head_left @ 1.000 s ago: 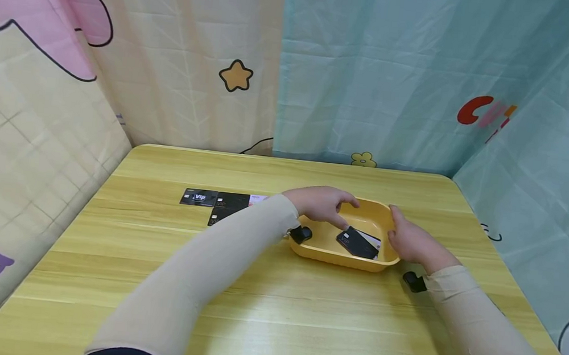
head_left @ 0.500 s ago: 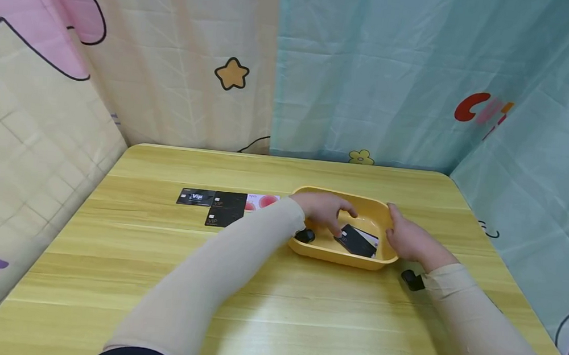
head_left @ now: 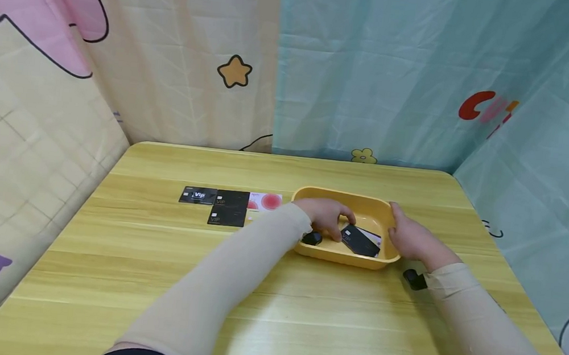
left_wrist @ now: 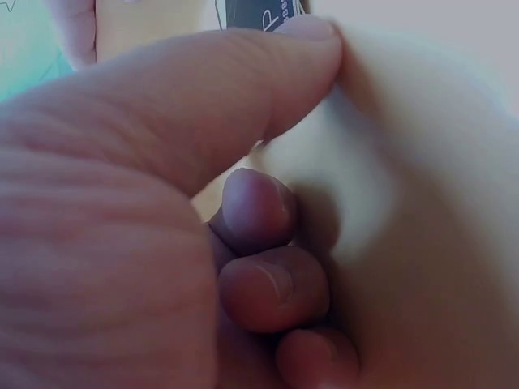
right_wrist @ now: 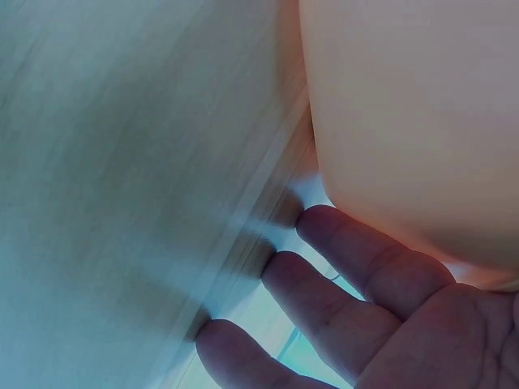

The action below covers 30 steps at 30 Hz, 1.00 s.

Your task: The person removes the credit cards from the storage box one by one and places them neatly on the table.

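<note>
My left hand [head_left: 323, 216] reaches into a shallow yellow plastic basket [head_left: 338, 258]. Its thumb and index finger are spread beside a black VIP card [head_left: 360, 242] lying in there. Under that card, a pale card with a purple patch [head_left: 376, 239] shows partly. In the left wrist view, the thumb [left_wrist: 268, 73] lies across the card's printed end, and the other fingers are bent. At the basket's right end, my right hand [head_left: 414, 240] holds the wall near the rim. The right wrist view shows several of its fingers [right_wrist: 324, 312] extended outside the wall, by the table.
Left of the basket, cards lie edge to edge on the wooden table [head_left: 270, 325]: a Vip card [head_left: 197, 195], two black VIP cards [head_left: 233, 198] and a pink card [head_left: 265, 201]. Another pale card [head_left: 252, 215] is mostly behind my left sleeve. Curtains [head_left: 377, 66] hang beyond the table.
My left forearm has shifted right, uncovering the pink card. The left thumb has gone from the black card's upper corner to beside its left edge. My right hand stays on the basket.
</note>
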Available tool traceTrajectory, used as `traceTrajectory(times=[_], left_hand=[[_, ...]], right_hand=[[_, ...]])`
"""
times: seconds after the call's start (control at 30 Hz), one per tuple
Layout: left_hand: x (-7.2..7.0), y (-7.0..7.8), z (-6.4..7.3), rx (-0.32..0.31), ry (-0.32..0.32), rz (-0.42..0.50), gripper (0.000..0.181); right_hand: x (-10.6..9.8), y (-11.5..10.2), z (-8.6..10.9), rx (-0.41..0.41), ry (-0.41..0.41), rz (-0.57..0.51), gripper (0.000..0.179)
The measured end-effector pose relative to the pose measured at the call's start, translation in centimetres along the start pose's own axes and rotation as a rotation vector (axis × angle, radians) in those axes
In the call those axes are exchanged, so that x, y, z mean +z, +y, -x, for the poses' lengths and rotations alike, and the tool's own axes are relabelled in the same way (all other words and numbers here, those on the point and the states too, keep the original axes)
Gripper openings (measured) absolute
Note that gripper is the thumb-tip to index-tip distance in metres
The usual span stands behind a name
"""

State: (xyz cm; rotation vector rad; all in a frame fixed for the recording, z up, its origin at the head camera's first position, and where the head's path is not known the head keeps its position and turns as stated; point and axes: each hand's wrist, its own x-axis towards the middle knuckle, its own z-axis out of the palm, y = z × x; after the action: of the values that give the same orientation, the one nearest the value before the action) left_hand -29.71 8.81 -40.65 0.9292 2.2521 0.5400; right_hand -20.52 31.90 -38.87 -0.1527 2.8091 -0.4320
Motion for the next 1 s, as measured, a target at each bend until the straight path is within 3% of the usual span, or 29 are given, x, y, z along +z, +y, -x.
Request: traceTrajectory(times=[0.37,1.0], left_hand=[[0.22,0.06,0.05,0.071,0.029,-0.034,0.059],[0.14,-0.14,-0.11,0.053,0.014,0.023,0.048]], right_hand=[[0.11,0.34,0.0,-0.008,0.008,0.001,0.066],[0.23,0.38,-0.14,0.003,-0.01,-0.015,0.068]])
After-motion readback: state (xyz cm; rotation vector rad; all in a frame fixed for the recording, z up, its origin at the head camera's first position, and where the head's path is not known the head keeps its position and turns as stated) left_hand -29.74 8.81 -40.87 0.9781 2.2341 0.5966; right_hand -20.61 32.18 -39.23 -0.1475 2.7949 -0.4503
